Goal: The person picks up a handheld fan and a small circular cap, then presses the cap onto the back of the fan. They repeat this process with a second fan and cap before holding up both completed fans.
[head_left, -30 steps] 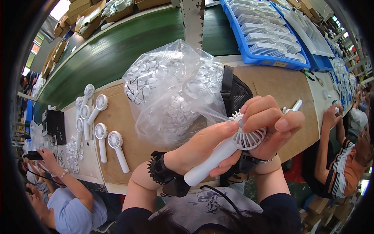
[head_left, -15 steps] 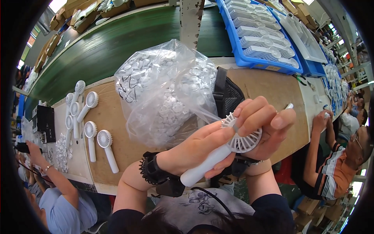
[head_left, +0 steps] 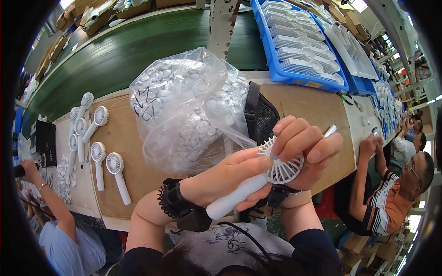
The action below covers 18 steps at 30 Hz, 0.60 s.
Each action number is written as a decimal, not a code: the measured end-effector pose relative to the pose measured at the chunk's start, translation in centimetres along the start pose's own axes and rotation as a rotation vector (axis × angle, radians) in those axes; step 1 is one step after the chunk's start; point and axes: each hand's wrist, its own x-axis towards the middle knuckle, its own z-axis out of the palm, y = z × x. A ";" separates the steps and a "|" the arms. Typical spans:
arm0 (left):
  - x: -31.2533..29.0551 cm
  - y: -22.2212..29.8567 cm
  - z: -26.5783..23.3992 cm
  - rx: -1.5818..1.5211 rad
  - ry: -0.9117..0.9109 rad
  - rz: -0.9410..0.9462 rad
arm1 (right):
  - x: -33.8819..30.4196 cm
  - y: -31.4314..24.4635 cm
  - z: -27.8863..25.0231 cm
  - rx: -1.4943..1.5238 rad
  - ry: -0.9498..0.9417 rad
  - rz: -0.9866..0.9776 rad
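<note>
Fingertips are covering much of the hub of a white handheld fan (head_left: 239,195), so anything lying between them cannot be made out. The left hand (head_left: 225,177) is clamping its grip on the fan near where handle meets head; the right hand (head_left: 299,142) is closing its grip around the head's right side, its thumb hiding from view. The fan is tilting above the counter (head_left: 308,103), its slotted face turning upward. Behind the right hand, a white rod (head_left: 330,131) is showing only one end, and a black mesh item (head_left: 268,115) is partly disappearing. At left, the dark rim is cutting off a co-worker in light blue (head_left: 73,244).

Seven more white fans (head_left: 114,163) are lying on the counter's left side. One clear plastic bag (head_left: 161,147) is holding small white pieces (head_left: 198,131), too crowded to count. One blue tray (head_left: 294,79) is carrying rows of stacked white parts (head_left: 301,43); a second blue tray (head_left: 361,86) is sitting beside it, partly hidden under a white panel (head_left: 352,53). One person in a striped orange shirt (head_left: 389,202) is working at right.
</note>
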 end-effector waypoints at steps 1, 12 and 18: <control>0.1 -0.1 -0.1 -0.002 0.002 0.004 | -0.1 0.1 0.0 0.003 -0.003 0.002; -0.3 -0.2 1.0 0.200 0.029 0.229 | -0.2 0.2 0.6 0.077 0.015 -0.043; -1.3 -0.9 1.2 1.124 0.386 0.930 | -0.1 0.0 2.7 -0.046 0.121 -0.005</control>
